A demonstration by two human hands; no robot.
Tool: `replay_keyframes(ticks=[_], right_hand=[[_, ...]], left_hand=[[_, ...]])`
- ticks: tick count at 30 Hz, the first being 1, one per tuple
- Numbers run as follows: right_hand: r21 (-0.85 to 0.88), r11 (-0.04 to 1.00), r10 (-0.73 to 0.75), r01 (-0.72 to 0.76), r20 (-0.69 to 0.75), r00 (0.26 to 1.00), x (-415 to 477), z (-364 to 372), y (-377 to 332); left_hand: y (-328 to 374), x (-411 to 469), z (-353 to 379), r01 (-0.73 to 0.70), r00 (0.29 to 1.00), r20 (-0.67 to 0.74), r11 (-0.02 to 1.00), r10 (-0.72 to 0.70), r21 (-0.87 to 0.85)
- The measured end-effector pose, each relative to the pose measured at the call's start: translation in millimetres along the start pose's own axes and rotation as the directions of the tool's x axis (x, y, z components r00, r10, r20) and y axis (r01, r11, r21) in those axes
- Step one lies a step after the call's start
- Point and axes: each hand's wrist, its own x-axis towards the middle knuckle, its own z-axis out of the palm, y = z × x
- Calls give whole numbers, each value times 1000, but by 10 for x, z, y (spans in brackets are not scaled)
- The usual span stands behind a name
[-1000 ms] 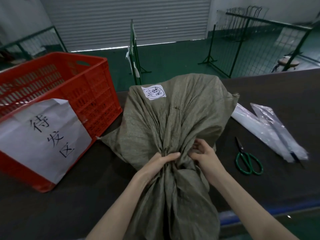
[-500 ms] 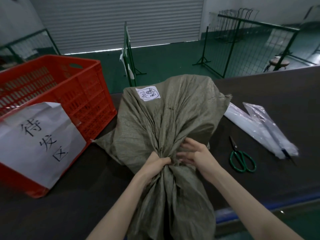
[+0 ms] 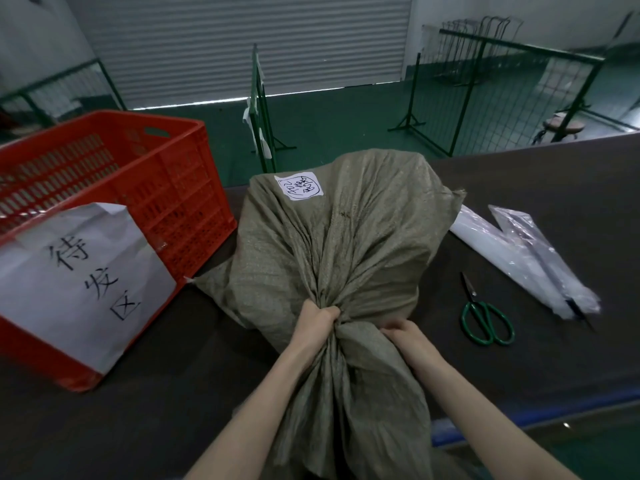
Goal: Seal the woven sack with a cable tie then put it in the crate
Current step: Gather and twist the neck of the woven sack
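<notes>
In the head view, one coarse olive woven sack (image 3: 332, 244) lay mid-worktop (image 3: 540, 188), its pleated neck bunched toward the near edge. The left hand (image 3: 317, 318) had its grip clamped round the neck; the right hand (image 3: 407, 336) pinched folds just beside it. One red lattice plastic crate (image 3: 166, 188) stood at the left edge, one green-handled scissors (image 3: 486, 322) and clear crinkled plastic bags (image 3: 526, 258) lay right.

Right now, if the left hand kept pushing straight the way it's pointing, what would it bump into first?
The left hand already grips the gathered neck of the woven sack. Pointing away from the person, it would probably press straight into the sack's full body; nothing else seems to lie in between.
</notes>
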Motion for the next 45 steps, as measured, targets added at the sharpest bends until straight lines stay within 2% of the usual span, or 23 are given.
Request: replay_keyframes(ticks=[4,7,11,15,18,23,25,27,29,31,32,35,39,45], right_hand=[[39,999,-32,31,17,999,23,36,-47],[194,980,-46,42,14,999,20,19,-113],[385,919,-72,85,-48,996,30,-15,-267],[387,912,-117,134,-66,991,8,57,-403],[371,921,-123,121,-18,992,-18,120,-462],[381,924,-104,29,179,978,-46,76,-501],[368,929,-136,45,226,965,-63,49,-476],[387,919,-160,78,185,970,-75,58,-430],[372,920,-149,125,36,988,-63,82,-346],[265,954,-123,143,-91,988,-35,98,-241],[208,971,-103,120,-94,990,-20,98,-183],[74,997,19,-22,45,999,-50,103,-17],[108,993,25,-43,165,986,-182,181,136],[-11,998,-64,65,46,997,-235,226,205]], left_hand=[[4,5,-19,53,998,-12,995,-54,-81],[-4,-1,-61,106,994,36,985,-102,-135],[-56,11,-115,97,983,164,989,-77,-112],[-27,-22,-121,78,952,303,990,-39,-118],[-34,-7,-113,31,946,323,995,2,-97],[-111,59,-147,-32,955,292,995,58,-94],[-126,82,-144,-33,962,266,993,62,-110],[-144,102,-133,-25,969,243,993,53,-118],[-180,123,-108,7,977,213,992,21,-129],[-211,136,-79,37,989,148,989,-15,-146],[-226,143,-64,50,993,111,988,-34,-149],[-222,154,-10,91,996,44,979,-84,-185],[-155,147,79,132,988,-40,946,-151,-294],[-96,128,100,182,974,-67,920,-218,-347]])
